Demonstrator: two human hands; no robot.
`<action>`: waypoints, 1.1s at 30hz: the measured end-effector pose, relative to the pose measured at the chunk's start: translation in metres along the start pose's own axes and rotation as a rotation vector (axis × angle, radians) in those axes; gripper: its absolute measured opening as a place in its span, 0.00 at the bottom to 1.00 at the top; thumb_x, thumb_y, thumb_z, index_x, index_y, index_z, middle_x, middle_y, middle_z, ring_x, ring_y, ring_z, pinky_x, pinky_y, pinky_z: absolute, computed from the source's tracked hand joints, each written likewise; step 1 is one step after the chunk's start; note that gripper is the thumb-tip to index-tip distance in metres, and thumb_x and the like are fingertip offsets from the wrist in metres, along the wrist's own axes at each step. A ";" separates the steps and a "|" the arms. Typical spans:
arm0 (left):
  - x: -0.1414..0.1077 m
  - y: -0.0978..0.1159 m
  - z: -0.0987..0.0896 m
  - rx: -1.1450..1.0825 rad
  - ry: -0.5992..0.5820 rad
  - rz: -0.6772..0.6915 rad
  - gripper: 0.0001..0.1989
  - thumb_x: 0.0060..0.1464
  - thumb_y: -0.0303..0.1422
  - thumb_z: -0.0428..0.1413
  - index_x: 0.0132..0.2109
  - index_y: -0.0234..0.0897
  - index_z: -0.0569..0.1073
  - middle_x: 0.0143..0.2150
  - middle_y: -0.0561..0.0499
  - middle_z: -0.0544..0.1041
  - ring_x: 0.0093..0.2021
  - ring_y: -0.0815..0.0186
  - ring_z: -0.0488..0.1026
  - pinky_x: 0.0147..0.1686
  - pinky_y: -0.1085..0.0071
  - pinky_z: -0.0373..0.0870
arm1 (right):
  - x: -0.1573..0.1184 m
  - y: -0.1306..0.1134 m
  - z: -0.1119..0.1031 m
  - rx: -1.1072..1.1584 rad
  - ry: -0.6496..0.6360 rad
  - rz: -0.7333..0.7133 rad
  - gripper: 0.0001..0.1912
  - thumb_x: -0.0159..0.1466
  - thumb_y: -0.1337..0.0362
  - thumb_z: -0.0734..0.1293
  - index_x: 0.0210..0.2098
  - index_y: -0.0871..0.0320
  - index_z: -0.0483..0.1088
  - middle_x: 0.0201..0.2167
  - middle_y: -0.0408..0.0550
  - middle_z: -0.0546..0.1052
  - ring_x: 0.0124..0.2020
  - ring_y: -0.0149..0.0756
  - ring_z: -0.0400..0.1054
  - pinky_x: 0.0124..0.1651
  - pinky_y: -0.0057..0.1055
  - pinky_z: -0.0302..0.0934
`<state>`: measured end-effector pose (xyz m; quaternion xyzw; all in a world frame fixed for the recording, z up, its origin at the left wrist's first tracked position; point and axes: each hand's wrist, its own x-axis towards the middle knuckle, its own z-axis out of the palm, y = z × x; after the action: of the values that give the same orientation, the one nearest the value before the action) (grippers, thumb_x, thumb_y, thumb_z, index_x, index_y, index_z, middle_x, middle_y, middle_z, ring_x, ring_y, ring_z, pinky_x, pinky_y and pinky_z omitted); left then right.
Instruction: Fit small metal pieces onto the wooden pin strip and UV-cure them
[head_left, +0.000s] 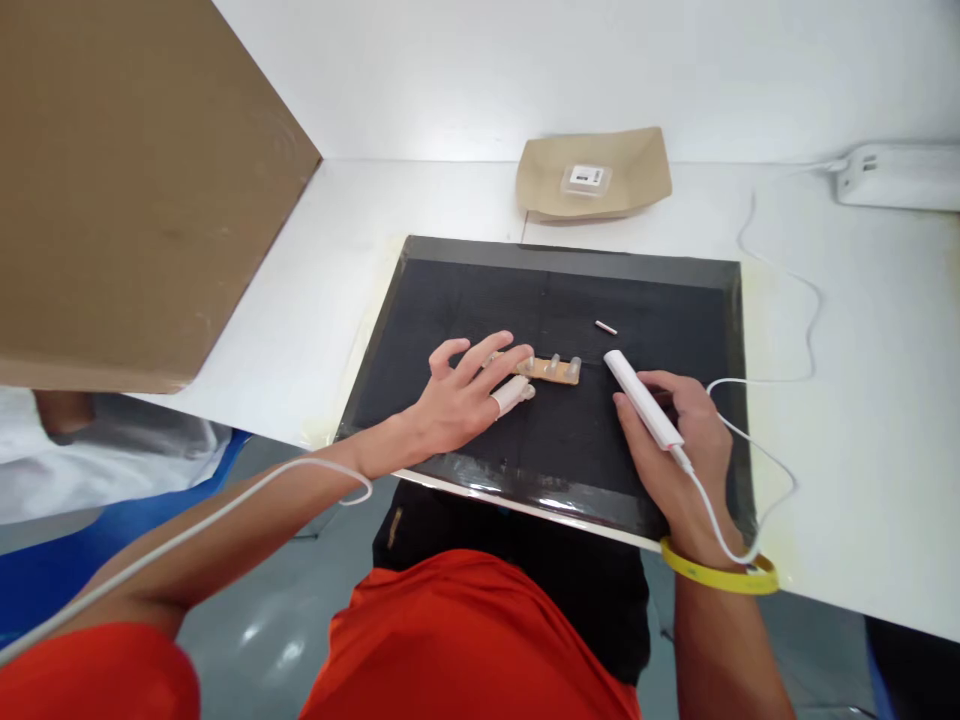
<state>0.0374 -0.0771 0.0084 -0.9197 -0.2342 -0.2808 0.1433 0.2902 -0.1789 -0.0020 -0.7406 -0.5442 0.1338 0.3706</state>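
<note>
My left hand (469, 395) reaches over the black mat, its fingers spread above a small tan strip (551, 371) that carries clear rounded pieces. A white covering (511, 395) wraps its thumb, with a small clear piece at the tip. The hand partly hides the strip's left end. My right hand (679, 440) holds a slim white device (643, 400) with a white cable at its lower end. Beyond the device's tip, a short thin pale stick (606, 327) lies on the mat.
The black mat (450, 300) lies on a white table (862, 400). Behind it stands a tan paper tray (637, 170) holding a clear labelled box (586, 181). A white power strip (900, 177) is at the back right, its cable trailing forward. A large brown board (135, 200) rises at left.
</note>
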 end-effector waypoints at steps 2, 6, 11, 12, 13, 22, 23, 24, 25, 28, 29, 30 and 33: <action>0.002 0.000 0.005 0.086 0.081 0.034 0.06 0.66 0.36 0.64 0.39 0.42 0.76 0.54 0.52 0.85 0.59 0.60 0.77 0.60 0.59 0.53 | 0.000 0.000 0.000 -0.007 -0.002 0.011 0.16 0.68 0.52 0.69 0.50 0.53 0.76 0.43 0.50 0.79 0.39 0.42 0.73 0.47 0.41 0.69; 0.008 0.000 0.004 0.119 0.098 0.036 0.08 0.65 0.39 0.65 0.39 0.43 0.76 0.53 0.54 0.86 0.57 0.60 0.78 0.57 0.59 0.55 | 0.001 -0.002 0.000 -0.011 -0.007 0.015 0.16 0.68 0.52 0.69 0.50 0.52 0.76 0.44 0.50 0.80 0.39 0.41 0.73 0.46 0.40 0.69; 0.010 0.000 0.004 0.091 0.077 0.046 0.07 0.66 0.36 0.64 0.39 0.41 0.75 0.54 0.53 0.86 0.58 0.60 0.77 0.56 0.59 0.56 | 0.001 -0.003 -0.002 -0.018 -0.016 0.018 0.16 0.68 0.51 0.69 0.50 0.53 0.76 0.43 0.50 0.80 0.39 0.41 0.73 0.46 0.39 0.69; 0.009 0.001 0.005 0.081 0.073 0.042 0.07 0.67 0.36 0.63 0.39 0.41 0.74 0.54 0.53 0.86 0.58 0.60 0.77 0.57 0.59 0.56 | 0.001 -0.003 -0.002 -0.018 -0.018 0.018 0.16 0.68 0.51 0.69 0.50 0.53 0.76 0.43 0.50 0.80 0.39 0.41 0.73 0.46 0.39 0.69; 0.009 0.001 0.006 0.071 0.066 0.039 0.07 0.67 0.35 0.63 0.39 0.41 0.74 0.54 0.52 0.86 0.59 0.59 0.77 0.57 0.59 0.55 | 0.001 -0.003 -0.002 -0.019 -0.018 0.019 0.16 0.68 0.52 0.69 0.50 0.53 0.76 0.43 0.50 0.80 0.39 0.41 0.73 0.46 0.39 0.69; -0.002 -0.007 -0.008 0.008 0.057 0.026 0.03 0.64 0.34 0.66 0.42 0.46 0.78 0.55 0.54 0.84 0.61 0.59 0.73 0.57 0.57 0.57 | 0.000 -0.002 -0.001 -0.010 -0.028 0.027 0.17 0.68 0.51 0.69 0.51 0.53 0.76 0.44 0.51 0.80 0.40 0.41 0.74 0.46 0.39 0.69; -0.006 -0.010 -0.013 -0.026 0.035 0.000 0.04 0.63 0.34 0.66 0.43 0.47 0.79 0.56 0.54 0.84 0.62 0.58 0.73 0.57 0.57 0.58 | 0.000 -0.002 -0.001 -0.011 -0.027 0.024 0.17 0.68 0.52 0.69 0.51 0.53 0.76 0.44 0.50 0.80 0.40 0.41 0.74 0.46 0.39 0.69; -0.010 -0.013 -0.019 -0.064 0.014 -0.039 0.05 0.63 0.34 0.66 0.45 0.49 0.79 0.57 0.54 0.83 0.63 0.57 0.72 0.57 0.56 0.60 | 0.000 -0.002 -0.001 -0.012 -0.025 0.020 0.16 0.68 0.52 0.69 0.51 0.53 0.76 0.44 0.50 0.80 0.40 0.41 0.74 0.46 0.39 0.69; -0.014 -0.016 -0.024 -0.107 0.005 -0.096 0.06 0.62 0.34 0.67 0.45 0.49 0.80 0.57 0.53 0.83 0.63 0.56 0.72 0.57 0.55 0.62 | 0.000 -0.002 -0.002 -0.014 -0.024 0.017 0.16 0.68 0.52 0.69 0.51 0.53 0.76 0.44 0.50 0.80 0.40 0.41 0.74 0.46 0.39 0.69; -0.024 -0.028 -0.038 -0.244 0.017 -0.306 0.06 0.62 0.32 0.66 0.44 0.49 0.81 0.58 0.50 0.81 0.65 0.53 0.69 0.60 0.50 0.68 | -0.001 -0.001 -0.002 -0.025 -0.024 0.016 0.17 0.68 0.51 0.69 0.51 0.54 0.76 0.44 0.50 0.80 0.41 0.41 0.75 0.47 0.39 0.69; -0.026 -0.033 -0.041 -0.291 0.011 -0.378 0.05 0.63 0.31 0.65 0.44 0.48 0.81 0.59 0.49 0.80 0.65 0.53 0.69 0.62 0.48 0.69 | -0.001 -0.001 -0.002 -0.029 -0.028 0.016 0.18 0.68 0.51 0.69 0.52 0.53 0.76 0.44 0.51 0.80 0.41 0.42 0.75 0.47 0.39 0.70; -0.027 -0.039 -0.042 -0.338 -0.010 -0.443 0.03 0.63 0.32 0.64 0.43 0.47 0.82 0.60 0.49 0.80 0.66 0.54 0.69 0.64 0.47 0.68 | -0.001 0.000 -0.002 -0.031 -0.031 0.017 0.18 0.69 0.50 0.69 0.52 0.53 0.76 0.45 0.51 0.81 0.41 0.42 0.75 0.47 0.40 0.70; -0.025 -0.063 -0.039 -0.464 -0.155 -0.561 0.04 0.65 0.36 0.63 0.40 0.46 0.83 0.63 0.51 0.78 0.66 0.54 0.69 0.68 0.45 0.66 | -0.002 0.001 -0.002 -0.038 -0.026 0.023 0.19 0.68 0.49 0.69 0.52 0.53 0.76 0.45 0.51 0.81 0.41 0.43 0.75 0.49 0.41 0.70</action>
<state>-0.0305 -0.0478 0.0336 -0.8463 -0.4174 -0.2842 -0.1695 0.2910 -0.1817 -0.0019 -0.7519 -0.5428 0.1374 0.3480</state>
